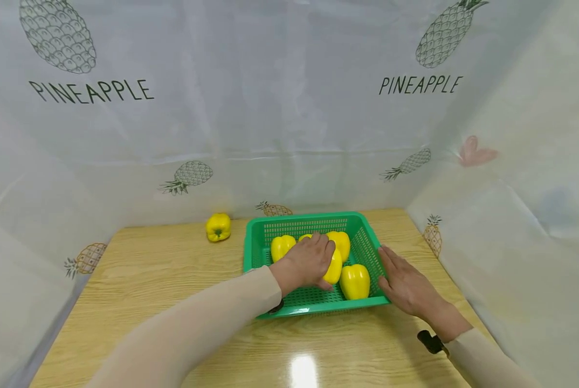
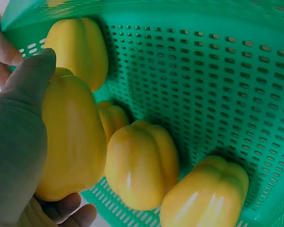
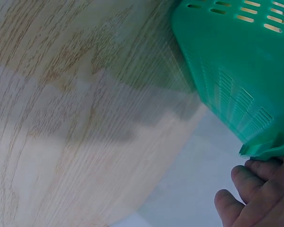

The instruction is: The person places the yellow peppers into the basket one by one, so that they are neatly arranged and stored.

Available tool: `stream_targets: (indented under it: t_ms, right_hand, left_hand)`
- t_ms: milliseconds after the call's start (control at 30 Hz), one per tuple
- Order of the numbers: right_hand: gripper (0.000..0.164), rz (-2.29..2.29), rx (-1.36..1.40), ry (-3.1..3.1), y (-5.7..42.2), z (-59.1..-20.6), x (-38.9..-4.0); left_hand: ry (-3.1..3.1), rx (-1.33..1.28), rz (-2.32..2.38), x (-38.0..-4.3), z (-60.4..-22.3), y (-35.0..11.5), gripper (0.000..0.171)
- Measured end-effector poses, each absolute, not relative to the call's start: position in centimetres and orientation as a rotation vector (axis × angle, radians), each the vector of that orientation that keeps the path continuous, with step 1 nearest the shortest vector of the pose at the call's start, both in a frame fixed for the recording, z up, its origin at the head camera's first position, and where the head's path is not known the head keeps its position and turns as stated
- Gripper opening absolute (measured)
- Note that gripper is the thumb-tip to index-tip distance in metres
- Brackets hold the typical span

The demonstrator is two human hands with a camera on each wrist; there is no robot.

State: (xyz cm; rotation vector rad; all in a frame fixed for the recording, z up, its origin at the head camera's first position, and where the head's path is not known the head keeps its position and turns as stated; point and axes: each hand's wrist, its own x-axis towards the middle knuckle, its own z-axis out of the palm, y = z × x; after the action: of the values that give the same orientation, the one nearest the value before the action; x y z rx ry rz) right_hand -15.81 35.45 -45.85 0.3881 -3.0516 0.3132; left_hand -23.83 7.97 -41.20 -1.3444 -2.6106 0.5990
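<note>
A green plastic basket (image 1: 309, 309) stands on the table with several yellow bell peppers in it. My left hand (image 1: 308, 263) reaches over its near rim and grips one yellow bell pepper (image 2: 73, 137), thumb on one side and fingertips showing beyond the other. Beside the held pepper, another bell pepper (image 1: 355, 281) sits in the near right corner. Others, such as the pepper (image 1: 282, 248) at the left, lie farther in, partly covered by the hand. At the basket's right side, my right hand (image 1: 408, 284) rests against the rim with its fingers extended.
One more yellow bell pepper (image 1: 218, 227) lies outside the basket, at the back of the wooden table (image 1: 173, 280). A pale curtain (image 1: 280, 124) printed with pineapples hangs behind the table and along both sides.
</note>
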Motion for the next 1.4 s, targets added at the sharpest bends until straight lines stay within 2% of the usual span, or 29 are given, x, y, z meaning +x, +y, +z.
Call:
stream_targets:
  t_ms: [867,1400]
  right_hand:
    - [0.063,0.268,0.382,-3.055,35.4,-45.9,-15.9]
    - [0.062,0.225,0.397,-3.051,35.4,-46.0,-15.9]
  left_hand:
    - [-2.699,-1.416,0.87,-23.6,-42.8,10.7,0.092]
    - [-2.907,-1.428,0.662,-23.4,-42.7,10.9,0.084]
